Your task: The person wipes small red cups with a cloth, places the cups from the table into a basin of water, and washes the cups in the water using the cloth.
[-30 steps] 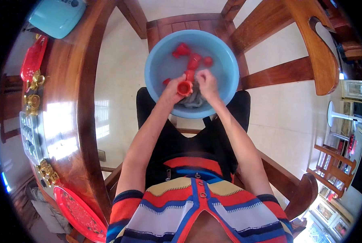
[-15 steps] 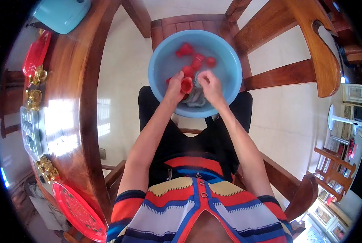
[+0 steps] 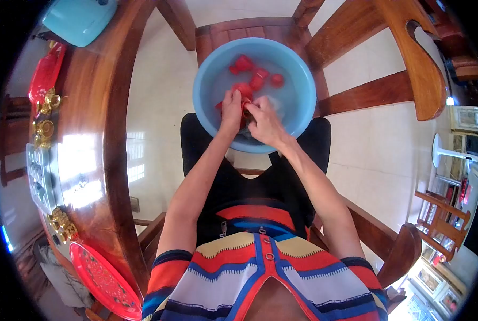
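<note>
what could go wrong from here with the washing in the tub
The red cup between the left hand and right hand may slip, since it looks wet. The blue basin sits close to the person's lap, so brisk scrubbing might splash the black trousers.

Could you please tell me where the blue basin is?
In the head view, the blue basin is at top centre on the wooden seat, with left hand and right hand inside.
</note>
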Motion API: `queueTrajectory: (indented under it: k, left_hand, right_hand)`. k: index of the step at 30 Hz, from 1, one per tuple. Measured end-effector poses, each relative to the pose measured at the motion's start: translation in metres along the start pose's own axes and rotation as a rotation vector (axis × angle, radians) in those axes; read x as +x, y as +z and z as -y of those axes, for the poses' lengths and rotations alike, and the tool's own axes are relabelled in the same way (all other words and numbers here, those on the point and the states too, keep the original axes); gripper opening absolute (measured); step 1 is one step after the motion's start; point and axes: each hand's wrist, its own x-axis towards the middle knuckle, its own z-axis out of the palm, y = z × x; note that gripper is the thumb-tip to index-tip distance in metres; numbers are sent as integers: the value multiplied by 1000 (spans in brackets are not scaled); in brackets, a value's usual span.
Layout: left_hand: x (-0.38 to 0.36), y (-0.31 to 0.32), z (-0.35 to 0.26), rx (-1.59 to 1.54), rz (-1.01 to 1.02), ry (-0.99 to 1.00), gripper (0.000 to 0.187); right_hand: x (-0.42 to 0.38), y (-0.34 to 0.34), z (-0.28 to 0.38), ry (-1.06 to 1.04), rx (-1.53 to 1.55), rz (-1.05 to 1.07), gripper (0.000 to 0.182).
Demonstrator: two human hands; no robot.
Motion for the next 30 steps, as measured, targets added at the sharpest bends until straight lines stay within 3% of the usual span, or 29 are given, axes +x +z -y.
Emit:
queueTrajectory:
  k: [2,6,8,9,11,12,14,15,17,18,20,21,23,24,26,27,29,30]
  left_hand:
    - [-9,9,-15,228,-82,149,22]
    - [-8,6,-19,359,-86,159,23]
    - [-12,11,-24,386,-91,239,25]
    - [-11,12,-22,386,-91,239,25]
    - [-10,13,-20,476,-126,363,25]
    - [-9,11,-18,475,-128,362,25]
    - [-7,8,-13,455,-57,311,25]
    - [-7,7,-11,455,-56,309,25]
    - [-5,4,-10,400,-19,236,24]
    - [-5,5,-12,401,-17,236,24]
    - [-5,5,-15,437,-90,199,24]
    - [1,1,-9,435,-91,201,24]
    - [17,-11,11,548,-224,403,23]
    - [11,-7,2,550,-228,405,23]
    - [-8,8,-22,505,-188,259,25]
    - [-7,7,-16,507,-185,259,25]
    - [-2,2,1,759,2,344,26]
    - [1,0,4,747,63,227,26]
  right_hand:
    - [-2,1,0,10,-108,94,23]
    - [3,9,-8,162,-19,182,34]
    - [8,4,-9,471,405,304,49]
    - [8,1,-11,471,404,304,49]
    - [8,-3,-12,790,1104,250,46]
    - [7,-2,-10,791,1103,253,46]
    - [1,0,-7,582,890,263,35]
    - [0,-1,-6,584,890,262,35]
    - [0,-7,-7,361,377,338,27]
    - [-1,-8,-10,362,377,336,27]
    - [-3,-10,-15,-38,-110,243,34]
    - [-2,-14,-19,-40,-111,243,34]
    - [3,-21,-25,-109,-222,288,22]
    - [8,-26,-24,-113,-219,287,22]
    - [16,-41,-18,343,21,274,19]
    - [18,-37,-29,345,22,272,19]
    - [20,-24,-56,376,-442,283,18]
    - [22,-21,-50,377,-441,280,18]
